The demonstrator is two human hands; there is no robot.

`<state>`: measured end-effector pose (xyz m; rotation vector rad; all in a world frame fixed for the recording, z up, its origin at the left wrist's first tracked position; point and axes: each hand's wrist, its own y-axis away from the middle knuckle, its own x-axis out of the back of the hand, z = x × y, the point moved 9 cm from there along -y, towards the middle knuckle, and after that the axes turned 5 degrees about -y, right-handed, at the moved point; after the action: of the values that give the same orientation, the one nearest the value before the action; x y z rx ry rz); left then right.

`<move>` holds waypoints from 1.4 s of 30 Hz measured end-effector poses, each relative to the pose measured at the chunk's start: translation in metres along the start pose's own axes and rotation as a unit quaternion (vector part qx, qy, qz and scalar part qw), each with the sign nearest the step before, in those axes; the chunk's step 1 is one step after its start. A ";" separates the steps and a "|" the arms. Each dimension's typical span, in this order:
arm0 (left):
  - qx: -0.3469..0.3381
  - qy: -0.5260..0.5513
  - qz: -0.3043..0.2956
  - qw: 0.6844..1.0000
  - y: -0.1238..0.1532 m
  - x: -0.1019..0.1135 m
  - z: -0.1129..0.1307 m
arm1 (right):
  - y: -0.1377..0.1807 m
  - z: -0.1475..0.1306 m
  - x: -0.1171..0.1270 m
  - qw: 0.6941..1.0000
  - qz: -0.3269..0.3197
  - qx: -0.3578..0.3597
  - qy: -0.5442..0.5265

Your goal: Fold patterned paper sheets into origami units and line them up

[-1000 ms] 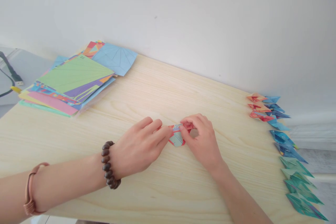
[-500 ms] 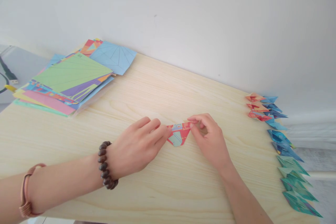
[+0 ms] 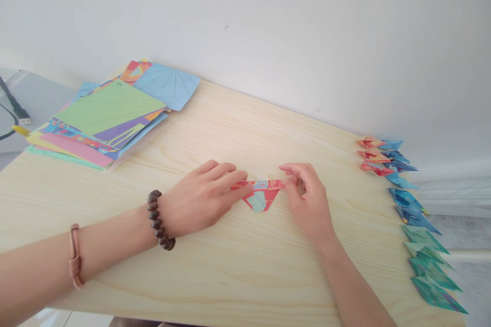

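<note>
Between my hands, on the wooden table, is a small folded origami paper [image 3: 258,199], mostly red with a pale green patch and a patterned strip along its far edge. My left hand [image 3: 207,194] grips the paper's left end, thumb and fingers closing over that corner. At the opposite end, the thumb and index finger of my right hand [image 3: 307,194] come together at the right tip, and its other fingers are curled. A dark beaded bracelet [image 3: 155,219] and a copper-coloured bangle [image 3: 74,258] are on my left arm.
A pile of coloured origami sheets [image 3: 111,107] lies at the far left of the table [image 3: 230,276]. Folded paper pieces in red, blue and green [image 3: 433,271] line the right edge. Behind stands a white wall [image 3: 268,36]; a USB cable [image 3: 19,112] is at far left.
My left fingers have shifted left along the paper, showing more of its patterned strip. My right hand has moved slightly right towards the tip. The view has shifted slightly.
</note>
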<state>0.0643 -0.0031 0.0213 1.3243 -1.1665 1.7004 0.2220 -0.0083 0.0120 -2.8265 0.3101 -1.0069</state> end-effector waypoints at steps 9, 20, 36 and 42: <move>0.094 0.137 -0.002 0.986 -0.017 -0.003 -0.020 | 0.000 -0.012 -0.017 0.993 -0.026 0.039 0.112; 0.302 0.154 0.006 0.941 -0.040 -0.018 -0.047 | -0.002 -0.010 -0.018 0.993 -0.023 0.048 0.105; 0.246 0.084 0.027 0.965 -0.040 -0.013 -0.035 | -0.006 -0.012 -0.019 0.991 -0.037 0.054 0.115; 0.261 0.081 0.028 0.962 -0.040 -0.017 -0.038 | -0.006 -0.009 -0.019 0.993 -0.028 0.045 0.107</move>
<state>0.0908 0.0475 0.0114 1.4228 -0.6886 2.2098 0.2029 0.0014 0.0088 -2.6640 0.2018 -1.3029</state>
